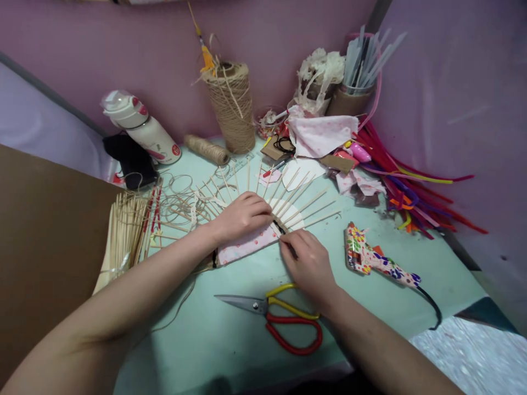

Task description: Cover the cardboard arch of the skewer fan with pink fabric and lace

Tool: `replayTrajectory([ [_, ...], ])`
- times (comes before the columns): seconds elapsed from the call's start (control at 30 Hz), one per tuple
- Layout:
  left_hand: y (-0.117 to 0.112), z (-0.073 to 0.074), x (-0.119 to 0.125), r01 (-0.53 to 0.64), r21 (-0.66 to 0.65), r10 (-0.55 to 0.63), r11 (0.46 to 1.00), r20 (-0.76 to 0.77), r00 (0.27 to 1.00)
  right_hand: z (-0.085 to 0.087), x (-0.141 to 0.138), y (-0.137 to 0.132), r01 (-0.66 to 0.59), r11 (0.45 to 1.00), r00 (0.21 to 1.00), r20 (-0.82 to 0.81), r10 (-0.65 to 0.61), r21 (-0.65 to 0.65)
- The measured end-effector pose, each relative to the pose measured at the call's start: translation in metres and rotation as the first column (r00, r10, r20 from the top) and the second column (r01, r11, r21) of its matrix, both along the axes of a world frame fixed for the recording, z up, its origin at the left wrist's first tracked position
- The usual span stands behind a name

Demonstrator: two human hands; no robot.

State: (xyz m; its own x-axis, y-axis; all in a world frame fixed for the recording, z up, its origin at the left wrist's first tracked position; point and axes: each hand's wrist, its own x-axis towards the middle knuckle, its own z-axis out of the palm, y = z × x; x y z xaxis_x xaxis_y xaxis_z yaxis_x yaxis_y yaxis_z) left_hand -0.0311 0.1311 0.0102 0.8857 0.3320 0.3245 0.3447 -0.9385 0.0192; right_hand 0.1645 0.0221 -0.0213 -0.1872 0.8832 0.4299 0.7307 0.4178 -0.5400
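Note:
A panel covered in pink patterned fabric [242,249] lies mid-table, with thin wooden sticks [310,200] fanning out from its far side. Across its top rests my left hand [247,216], fingers bent together and closed at the upper right part of the panel. At the panel's right edge my right hand [308,260] pinches the end of a narrow dark and pale trim strip [280,225]; its fingertips are partly hidden. Scissors [263,307] with one yellow and one red handle lie just below my right hand. A flowered glue gun [376,258] lies to the right.
On the left are a bundle of wooden sticks [123,230], tangled twine [175,197] and a white bottle [142,129]. A large twine spool [230,104] and a small twine roll [206,149] are behind. Coloured pipe cleaners [411,181] and a holder of glue sticks [354,93] occupy the back right.

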Motion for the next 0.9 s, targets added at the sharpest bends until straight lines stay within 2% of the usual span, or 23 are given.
replayTrajectory([
  [0.17,-0.002,-0.004,-0.001,-0.043,0.027,0.043,0.999,0.029,0.999,0.000,0.000,0.001,0.006,1.000,1.000,-0.018,-0.007,-0.013],
  [0.33,-0.002,-0.009,-0.003,-0.139,-0.100,0.135,0.985,-0.049,0.990,0.000,0.000,0.001,0.008,1.000,1.000,-0.005,-0.008,-0.011],
  [0.5,0.000,-0.009,-0.005,-0.086,-0.129,0.079,0.988,-0.053,0.995,0.000,0.002,0.001,-0.009,1.000,0.999,-0.044,0.009,-0.015],
  [0.67,-0.001,-0.007,-0.005,-0.105,-0.181,0.094,0.978,-0.068,0.993,0.002,0.005,-0.001,-0.017,1.000,0.997,-0.079,0.015,-0.026],
  [0.9,-0.004,-0.006,-0.004,-0.125,-0.179,0.114,0.976,-0.071,0.991,0.009,0.013,0.002,0.063,0.998,0.989,-0.134,-0.061,0.010],
])
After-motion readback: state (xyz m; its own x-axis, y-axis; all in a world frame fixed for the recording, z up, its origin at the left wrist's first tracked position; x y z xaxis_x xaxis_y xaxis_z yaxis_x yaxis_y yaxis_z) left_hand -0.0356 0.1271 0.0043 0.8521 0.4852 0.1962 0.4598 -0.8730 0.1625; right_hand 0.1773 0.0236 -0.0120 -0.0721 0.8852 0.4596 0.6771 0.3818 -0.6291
